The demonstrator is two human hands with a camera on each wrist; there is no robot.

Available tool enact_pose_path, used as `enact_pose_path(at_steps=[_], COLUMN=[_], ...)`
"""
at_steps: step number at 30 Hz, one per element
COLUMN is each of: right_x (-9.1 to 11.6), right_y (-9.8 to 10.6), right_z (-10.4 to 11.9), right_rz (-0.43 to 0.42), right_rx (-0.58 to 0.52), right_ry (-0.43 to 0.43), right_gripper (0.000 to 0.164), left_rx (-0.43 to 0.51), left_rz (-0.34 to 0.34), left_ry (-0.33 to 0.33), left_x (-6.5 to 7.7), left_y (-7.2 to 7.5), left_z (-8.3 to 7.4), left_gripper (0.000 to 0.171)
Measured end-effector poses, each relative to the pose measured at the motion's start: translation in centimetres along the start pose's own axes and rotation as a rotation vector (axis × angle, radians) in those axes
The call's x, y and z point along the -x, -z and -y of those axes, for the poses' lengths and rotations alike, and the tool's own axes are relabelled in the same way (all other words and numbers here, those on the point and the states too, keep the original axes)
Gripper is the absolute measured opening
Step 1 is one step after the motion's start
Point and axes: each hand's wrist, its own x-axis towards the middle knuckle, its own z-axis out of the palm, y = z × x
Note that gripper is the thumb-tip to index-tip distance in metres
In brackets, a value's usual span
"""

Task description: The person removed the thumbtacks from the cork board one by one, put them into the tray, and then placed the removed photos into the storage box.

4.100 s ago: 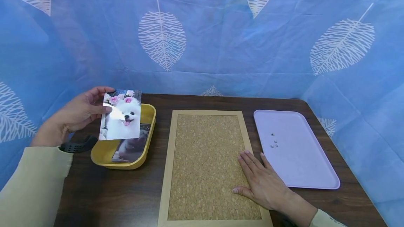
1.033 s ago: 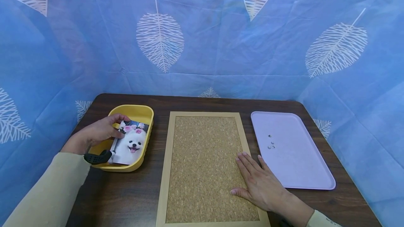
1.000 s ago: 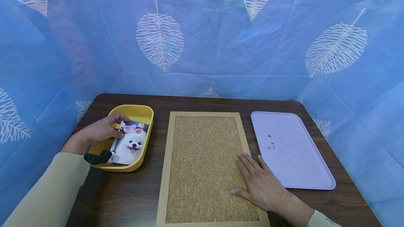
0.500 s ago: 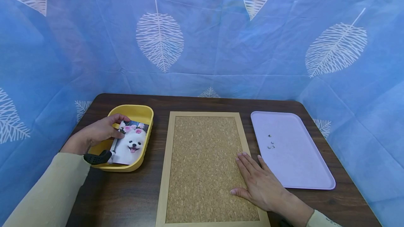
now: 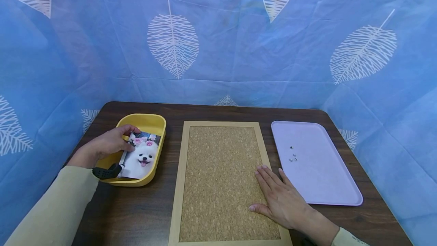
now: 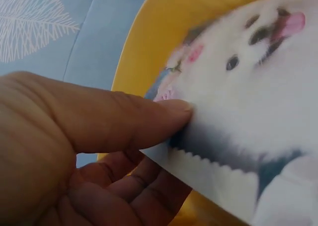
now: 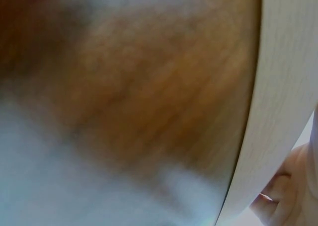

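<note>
My left hand (image 5: pixel 110 142) reaches over the left side of a yellow basket (image 5: pixel 155 122) and pinches a photo of a white fluffy dog (image 5: pixel 143 158) by its left edge. In the left wrist view the thumb (image 6: pixel 144 117) presses on the picture side while the curled fingers (image 6: pixel 149 191) lie beneath. The photo sits inside the basket, over a darker picture that it now hides. My right hand (image 5: pixel 283 198) rests flat with fingers extended on the right side of a framed corkboard (image 5: pixel 225 177), its thumb on the cork. Most of the right wrist view is blurred.
Right of the corkboard lies a pale purple tray (image 5: pixel 327 174), with several small metallic pieces (image 5: pixel 293 158) near its left side. All of it stands on a dark wooden table (image 5: pixel 136 215). A blue leaf-patterned cloth (image 5: pixel 218 48) hangs behind and along the sides.
About four seconds ago my left hand held the dog photo raised above the basket; it has come down into it. Over the last second both hands have stayed almost still.
</note>
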Motion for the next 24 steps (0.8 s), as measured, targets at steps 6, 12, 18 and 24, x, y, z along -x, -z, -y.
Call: enact_pose_path(at_steps=[6, 12, 18, 24], right_x=[-0.1, 0.0, 0.0, -0.1], right_y=[-0.1, -0.2, -0.2, -0.1], right_z=[0.0, 0.0, 0.0, -0.1], right_rz=[-0.002, -0.004, -0.01, -0.021], right_rx=[0.007, 0.006, 0.019, 0.029], right_ry=[0.001, 0.004, 0.007, 0.016], right_gripper=[0.1, 0.1, 0.1, 0.1], left_rx=[-0.107, -0.175, -0.192, -0.183], left_rz=[0.001, -0.002, -0.059, -0.126], left_ry=[0.027, 0.056, 0.059, 0.029], left_x=[0.2, 0.5, 1.0, 1.6], left_y=[-0.2, -0.3, -0.4, -0.7], left_z=[-0.2, -0.7, -1.1, -1.7], left_gripper=[0.066, 0.069, 0.067, 0.059])
